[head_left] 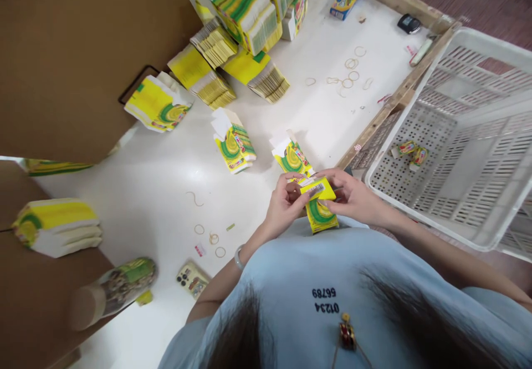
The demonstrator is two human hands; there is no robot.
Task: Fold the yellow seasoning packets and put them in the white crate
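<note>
Close to my body, both hands hold a small yellow and green carton (322, 211), its barcode side showing near the top. My left hand (285, 200) grips its left edge, the thumb lying by the barcode. On its right side, my right hand (351, 196) has its fingers bent around the upper corner and the thumb on the front. Just beyond my fingers lies another yellow carton (293, 155) with raised white flaps, partly covered by the hands. A similar carton stack (235, 142) stands farther left on the white table (166, 164).
Bundles of flat cartons (257, 75) are piled at the back. A white crate (453, 119) at right contains a few small boxes (419, 158). Rubber bands (349, 78), a blue box (346, 1), a phone (192, 279) and a jar (120, 288) lie around.
</note>
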